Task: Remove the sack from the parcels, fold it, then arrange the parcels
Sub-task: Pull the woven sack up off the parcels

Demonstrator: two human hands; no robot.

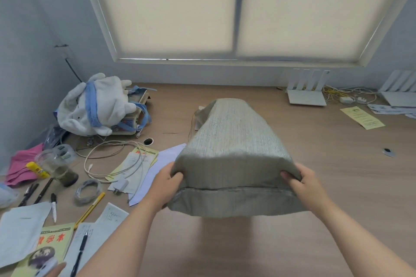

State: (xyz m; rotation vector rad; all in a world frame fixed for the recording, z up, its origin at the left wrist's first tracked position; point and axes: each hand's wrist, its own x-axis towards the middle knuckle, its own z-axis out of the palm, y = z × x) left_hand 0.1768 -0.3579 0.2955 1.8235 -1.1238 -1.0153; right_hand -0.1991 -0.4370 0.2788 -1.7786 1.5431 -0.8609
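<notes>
Sack (234, 141) full on desk (337, 186), removal step; left hand (167, 183) and right hand (302, 181) grasp its sewn end. Next: pull it off parcels inside.

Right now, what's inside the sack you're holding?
The contents are covered: the grey woven sack hides them, showing only a bulky, boxy bulge. No parcel shows. The left hand and right hand grip its near corners.

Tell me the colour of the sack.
The sack is a dull grey-green woven fabric with fine stripes, best seen in the head view.
</notes>
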